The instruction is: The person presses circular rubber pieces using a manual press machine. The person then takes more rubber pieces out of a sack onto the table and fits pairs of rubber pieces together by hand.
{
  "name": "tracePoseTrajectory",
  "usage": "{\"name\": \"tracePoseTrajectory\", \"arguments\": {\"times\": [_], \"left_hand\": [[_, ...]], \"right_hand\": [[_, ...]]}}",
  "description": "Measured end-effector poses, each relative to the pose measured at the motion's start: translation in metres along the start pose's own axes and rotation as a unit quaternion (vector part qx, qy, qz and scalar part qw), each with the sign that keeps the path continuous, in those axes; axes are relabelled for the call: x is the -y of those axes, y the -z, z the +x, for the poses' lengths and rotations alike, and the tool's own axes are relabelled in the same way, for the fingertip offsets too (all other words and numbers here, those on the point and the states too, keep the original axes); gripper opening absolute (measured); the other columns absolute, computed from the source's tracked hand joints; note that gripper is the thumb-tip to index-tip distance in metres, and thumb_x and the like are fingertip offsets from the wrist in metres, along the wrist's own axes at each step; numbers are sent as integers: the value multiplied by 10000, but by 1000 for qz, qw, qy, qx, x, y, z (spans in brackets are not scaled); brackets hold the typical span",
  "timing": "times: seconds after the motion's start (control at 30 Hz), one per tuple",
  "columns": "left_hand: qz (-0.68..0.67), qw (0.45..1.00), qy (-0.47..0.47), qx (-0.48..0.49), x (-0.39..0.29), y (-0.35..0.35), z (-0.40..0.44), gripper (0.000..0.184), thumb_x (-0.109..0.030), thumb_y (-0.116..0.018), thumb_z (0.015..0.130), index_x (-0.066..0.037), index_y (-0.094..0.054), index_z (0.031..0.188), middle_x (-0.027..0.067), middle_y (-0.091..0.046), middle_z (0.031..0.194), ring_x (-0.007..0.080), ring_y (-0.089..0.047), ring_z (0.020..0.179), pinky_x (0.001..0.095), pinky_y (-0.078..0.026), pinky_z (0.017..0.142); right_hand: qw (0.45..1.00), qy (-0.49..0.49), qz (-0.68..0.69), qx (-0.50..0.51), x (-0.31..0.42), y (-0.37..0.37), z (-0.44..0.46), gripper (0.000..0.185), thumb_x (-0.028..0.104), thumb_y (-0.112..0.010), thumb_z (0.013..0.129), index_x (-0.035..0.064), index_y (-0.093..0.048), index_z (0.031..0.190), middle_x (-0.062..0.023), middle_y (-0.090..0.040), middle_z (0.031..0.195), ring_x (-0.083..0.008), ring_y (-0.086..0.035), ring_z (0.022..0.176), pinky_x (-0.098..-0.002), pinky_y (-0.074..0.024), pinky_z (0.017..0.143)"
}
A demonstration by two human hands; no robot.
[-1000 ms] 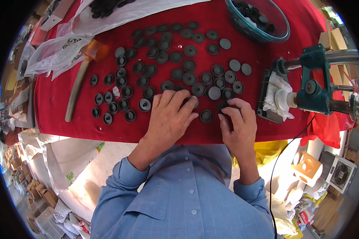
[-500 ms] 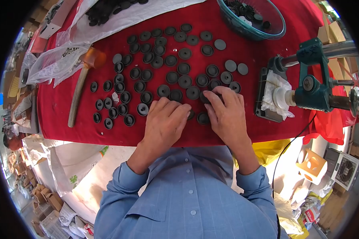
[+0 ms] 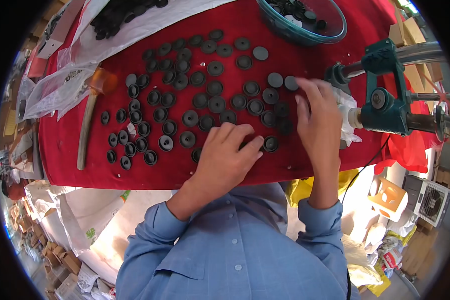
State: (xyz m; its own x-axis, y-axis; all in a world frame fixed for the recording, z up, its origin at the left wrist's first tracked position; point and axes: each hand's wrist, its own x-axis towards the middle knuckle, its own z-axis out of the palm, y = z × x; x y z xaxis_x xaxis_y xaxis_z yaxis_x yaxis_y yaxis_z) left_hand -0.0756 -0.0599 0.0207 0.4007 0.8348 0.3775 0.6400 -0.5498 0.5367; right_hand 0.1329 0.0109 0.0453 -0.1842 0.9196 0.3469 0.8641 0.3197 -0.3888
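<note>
Many round black caps [image 3: 216, 104] with raised rims lie spread over the red cloth. My left hand [image 3: 225, 152] rests low among them, its fingers bent down. A dark edge shows between its forefinger and thumb, mostly hidden by the fingers. To the right my right hand [image 3: 321, 117] is raised, slightly blurred, with forefinger and thumb apart. Its forefinger tip is at a smooth grey disc [image 3: 291, 83], and I cannot tell whether it touches. Another grey disc [image 3: 275, 80] lies just left of that one. A single black cap [image 3: 270, 144] sits between my two hands.
A green hand press [image 3: 385, 95] stands at the right, partly behind my right hand. At the back is a glass bowl [image 3: 305, 36] with black pieces. A mallet [image 3: 87, 127] and a clear plastic bag [image 3: 60, 92] lie at the left.
My right hand has moved right and away from me, from the caps to the grey discs. My left hand has shifted right and nearer the table's front edge. The view has shifted slightly.
</note>
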Motion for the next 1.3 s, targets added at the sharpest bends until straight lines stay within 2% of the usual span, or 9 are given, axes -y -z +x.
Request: {"name": "tracePoseTrajectory", "arguments": {"times": [0.13, 0.3, 0.53, 0.73, 0.93, 1.03, 1.13, 1.23, 1.3], "left_hand": [[0, 1000, 0, 12, 0, -7, -4, 346, -141, -830, 770, -90, -736, 1099, 44, -621, 1017, 246, -580, 906, 390, -436, 750], [27, 998, 48, -14, 7, -16, -2, 328, -198, -830, 779, -97, -746, 1079, 34, -610, 944, 236, -573, 887, 381, -423, 726], [-3, 998, 52, 20, -1, -7, -9, 410, -213, -837, 785, -94, -715, 1158, 73, -609, 1073, 247, -568, 923, 404, -433, 764], [-3, 999, 51, 12, 4, -5, -21, 435, -173, -833, 789, -91, -696, 1194, 82, -600, 1151, 260, -563, 957, 408, -442, 790], [-2, 999, 47, -18, 6, -8, -24, 416, -149, -830, 786, -84, -700, 1175, 82, -605, 1158, 262, -565, 969, 410, -446, 795], [-6, 999, 45, -22, 8, -8, -25, 410, -140, -830, 784, -81, -699, 1168, 85, -606, 1155, 265, -569, 980, 413, -448, 793], [-15, 999, 42, -29, 9, -8, -26, 405, -129, -830, 781, -77, -696, 1160, 88, -605, 1151, 268, -573, 987, 414, -450, 792], [-20, 998, 40, -38, 9, -9, -27, 397, -122, -830, 778, -73, -694, 1148, 88, -604, 1149, 270, -576, 990, 414, -451, 795], [-26, 998, 41, -42, 9, -10, -27, 392, -119, -831, 776, -71, -694, 1140, 87, -602, 1146, 271, -577, 989, 414, -451, 798]], "right_hand": [[995, 90, -16, 24, -17, -25, 27, 401, 44, -719, 863, 101, -663, 1255, -125, -606, 1220, -342, -625, 1110, -461, -543, 888], [994, 90, -1, 54, -18, -34, 34, 326, 53, -757, 832, 82, -683, 1148, -99, -642, 1146, -334, -620, 1088, -469, -538, 881], [998, 23, 52, -11, -19, -37, 42, 198, 24, -752, 825, 40, -650, 993, -126, -654, 1008, -364, -662, 922, -469, -536, 802], [989, 105, 94, 34, -13, -26, 30, 175, -2, -711, 849, 31, -674, 1017, -132, -650, 1064, -365, -672, 950, -460, -544, 823], [994, 75, -60, 52, -30, -8, 28, 230, 14, -696, 879, 43, -693, 1107, -136, -652, 1092, -360, -670, 992, -468, -540, 843], [992, 21, -56, 114, -25, -6, 27, 214, 34, -707, 883, 38, -685, 1096, -143, -653, 1099, -368, -673, 971, -468, -542, 830], [989, -30, 24, 140, -23, -5, 32, 193, 37, -717, 876, 38, -671, 1064, -148, -650, 1104, -380, -675, 941, -468, -546, 811], [1000, -2, 9, 19, -22, -11, 38, 177, 26, -719, 869, 35, -659, 1036, -148, -654, 1076, -386, -676, 917, -462, -551, 797], [999, 28, -32, -2, -21, -18, 41, 165, 19, -711, 870, 29, -656, 1026, -152, -657, 1052, -383, -679, 925, -457, -553, 793]]}}
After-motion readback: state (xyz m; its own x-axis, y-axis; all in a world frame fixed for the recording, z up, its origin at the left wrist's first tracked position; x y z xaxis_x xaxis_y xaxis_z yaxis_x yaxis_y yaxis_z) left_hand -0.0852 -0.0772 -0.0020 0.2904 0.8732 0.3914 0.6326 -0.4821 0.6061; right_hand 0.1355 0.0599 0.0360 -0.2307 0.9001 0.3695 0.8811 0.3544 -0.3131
